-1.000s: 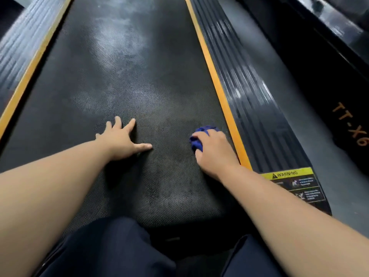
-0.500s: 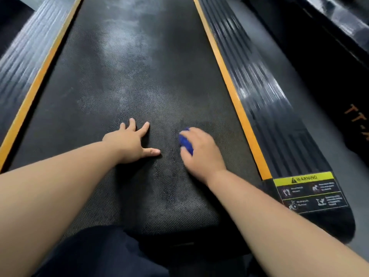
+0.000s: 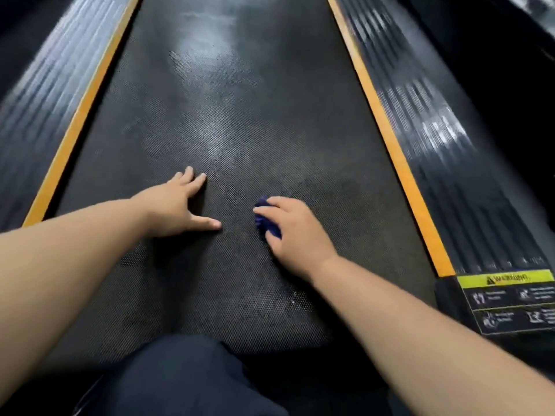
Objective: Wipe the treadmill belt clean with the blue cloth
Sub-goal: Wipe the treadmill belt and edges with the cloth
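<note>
Over on the far left, a ribbed dark rail (image 3: 45,115) is running away from the person, its ridges catching the light in pale streaks. A flat orange stripe (image 3: 81,121) is edging it on the inner side.

Next comes the left hand (image 3: 177,205), which is lying palm down on the belt (image 3: 240,121) with fingers straight and together and the thumb spread out to the side. It is holding nothing.

The belt itself is showing as a wide black strip with a fine dotted, rubbery texture, and greyish smears are shining along its middle farther up. At the bottom centre a leg in dark blue fabric (image 3: 186,376) is jutting in at the belt's near end.

Just right of the left thumb, the cloth (image 3: 265,222) is sitting bunched into a small crumpled blue wad on the belt, near its middle. The right hand (image 3: 294,232) is covering most of it, fingers curled over the wad and gripping it against the surface, so only the left edge is peeking out.

Farther right, a second orange stripe (image 3: 390,139) and a second ribbed rail (image 3: 444,163) are mirroring the first pair. A rectangular label (image 3: 507,298) with a yellow band is sticking to that rail's near end; its print is too blurred to read.
</note>
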{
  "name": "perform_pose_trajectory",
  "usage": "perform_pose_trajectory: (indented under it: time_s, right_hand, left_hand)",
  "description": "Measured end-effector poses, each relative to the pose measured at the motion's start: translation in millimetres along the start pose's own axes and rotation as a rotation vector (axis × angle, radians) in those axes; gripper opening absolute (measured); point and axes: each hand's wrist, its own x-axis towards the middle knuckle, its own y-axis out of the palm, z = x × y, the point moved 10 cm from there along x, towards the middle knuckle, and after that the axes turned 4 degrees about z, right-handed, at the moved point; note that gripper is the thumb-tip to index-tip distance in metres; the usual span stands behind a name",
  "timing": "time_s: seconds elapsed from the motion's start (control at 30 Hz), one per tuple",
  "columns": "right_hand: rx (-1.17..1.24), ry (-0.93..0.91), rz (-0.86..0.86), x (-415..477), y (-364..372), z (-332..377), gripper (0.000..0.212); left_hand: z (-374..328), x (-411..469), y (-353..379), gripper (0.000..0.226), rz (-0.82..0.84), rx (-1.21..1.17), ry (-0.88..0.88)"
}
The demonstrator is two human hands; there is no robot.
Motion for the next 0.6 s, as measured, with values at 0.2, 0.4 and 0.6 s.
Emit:
perform_pose_trajectory:
  time_s: [0.2,0.4,0.6]
  right_hand:
    - [-0.122,0.513,-0.27,20,-94,-115,0.032]
    - [-0.019,0.107,-0.067,23,13,21,0.031]
    - [-0.1,0.193,-0.085,45,-40,-43,0.032]
  left_hand:
    - [40,-21,-9,0.125,-0.057,0.024,-0.101]
    - [57,-29,7,0.124,-0.002,-0.01,-0.101]
    - [66,-28,6,0.118,0.005,-0.032,-0.045]
